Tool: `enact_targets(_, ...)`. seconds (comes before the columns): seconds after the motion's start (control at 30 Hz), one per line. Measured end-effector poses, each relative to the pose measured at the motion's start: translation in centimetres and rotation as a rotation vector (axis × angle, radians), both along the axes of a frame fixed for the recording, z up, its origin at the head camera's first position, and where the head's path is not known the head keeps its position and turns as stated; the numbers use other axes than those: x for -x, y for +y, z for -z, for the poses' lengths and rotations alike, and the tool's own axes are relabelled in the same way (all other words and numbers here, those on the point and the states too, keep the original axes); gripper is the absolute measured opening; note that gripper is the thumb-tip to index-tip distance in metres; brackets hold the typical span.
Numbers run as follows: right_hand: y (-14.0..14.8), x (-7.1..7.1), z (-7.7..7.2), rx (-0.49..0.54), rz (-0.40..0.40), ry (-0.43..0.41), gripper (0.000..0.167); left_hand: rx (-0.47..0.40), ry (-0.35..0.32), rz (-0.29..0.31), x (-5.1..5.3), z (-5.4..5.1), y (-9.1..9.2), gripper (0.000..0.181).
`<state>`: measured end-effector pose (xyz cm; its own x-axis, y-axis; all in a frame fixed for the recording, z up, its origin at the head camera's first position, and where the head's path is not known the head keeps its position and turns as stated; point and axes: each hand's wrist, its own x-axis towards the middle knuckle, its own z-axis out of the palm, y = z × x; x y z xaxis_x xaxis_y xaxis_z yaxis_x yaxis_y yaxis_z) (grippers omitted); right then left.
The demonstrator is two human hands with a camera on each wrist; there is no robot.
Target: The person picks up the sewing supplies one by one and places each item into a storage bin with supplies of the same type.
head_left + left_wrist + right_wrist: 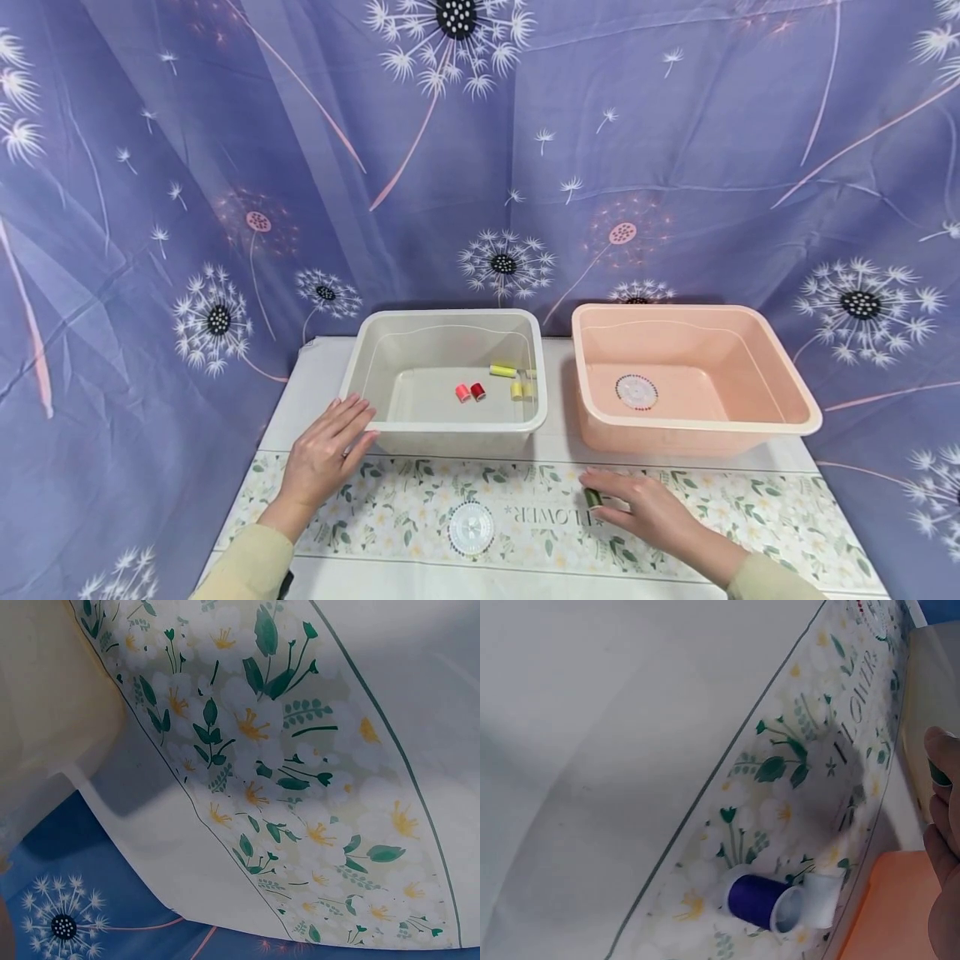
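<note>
My right hand [648, 510] pinches a dark green thread spool [592, 498] between thumb and fingers, above the floral strip in front of the two basins. In the right wrist view, a purple thread spool [754, 900] and a white spool [822, 900] lie on the tablecloth; the hand hides them from the head view. My left hand [322, 450], fingers extended, is at the near-left corner of the pale grey basin [450, 427]. Inside that basin lie a coral spool [462, 392], a red spool [477, 391] and yellow spools [502, 371] at the right.
A peach basin [697, 423] stands to the right, holding a round wheel of pins [637, 392]. Another pin wheel [471, 528] lies on the tablecloth [390, 575] between my hands. A purple dandelion-print curtain [420, 250] hangs behind and at both sides.
</note>
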<state>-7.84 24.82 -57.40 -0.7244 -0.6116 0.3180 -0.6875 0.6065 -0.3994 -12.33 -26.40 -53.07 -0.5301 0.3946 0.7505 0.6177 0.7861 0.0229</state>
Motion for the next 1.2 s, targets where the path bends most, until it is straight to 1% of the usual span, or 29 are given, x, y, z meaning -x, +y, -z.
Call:
enact_targets(0.2, -0.8, 0.2, -0.6, 0.011, -0.006, 0.021, 0.050, 0.003, -0.013, -0.004, 0.0, 0.0, 0.0, 0.062)
enact_targets(0.5, -1.8, 0.6, -1.6, 0.020, -0.017, 0.060, 0.046, 0.002, -0.005, -0.002, 0.0, 0.0, 0.0, 0.062)
enact_targets(0.77, -2.7, 1.0, -2.5, 0.041, -0.040, 0.080, 0.052, -0.001, -0.005, -0.003, 0.0, 0.0, 0.0, 0.062)
enact_targets(0.93, -3.1, 1.2, -2.9, 0.044, -0.046, 0.088, 0.051, 0.003, -0.010, -0.010, 0.0, 0.1, -0.1, 0.063)
enact_targets(1.2, -3.6, 1.7, -3.6, 0.064, -0.072, 0.098, 0.050, 0.019, -0.038, -0.025, 0.0, 0.2, -0.3, 0.064)
